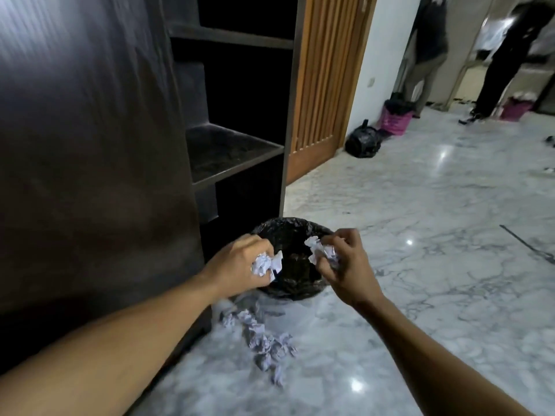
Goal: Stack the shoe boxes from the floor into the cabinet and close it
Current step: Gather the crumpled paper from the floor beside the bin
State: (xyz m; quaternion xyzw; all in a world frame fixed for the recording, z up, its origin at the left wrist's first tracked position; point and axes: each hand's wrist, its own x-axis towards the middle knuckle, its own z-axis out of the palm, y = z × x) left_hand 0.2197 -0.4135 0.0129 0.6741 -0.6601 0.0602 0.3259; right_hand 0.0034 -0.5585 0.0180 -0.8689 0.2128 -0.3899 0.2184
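Head view: the left hand [237, 264], in the lower middle of the frame, has its fingers curled round a wad of crumpled white paper [265, 263]. Just to its right, the right hand [345, 267] pinches a second paper wad [322, 251] between thumb and bent fingers. Both hands hang over a round bin [285, 222] lined with a black plastic bag. The bin stands on the grey-veined marble floor [420, 205], just beside the lower corner of the cabinet.

The dark wood cabinet [231, 154] fills the left and upper middle of the frame; its shelves are open to view and dark inside.

Below the hands, loose paper wads [264, 340] lie in a strip on the floor near the cabinet's base. Right of the cabinet is a slatted wooden door [324, 70]. Beyond it a tied black rubbish bag [363, 142] sits by a pink basket [393, 118]. At the upper right two blurred people [498, 55] stand well apart from the hands.
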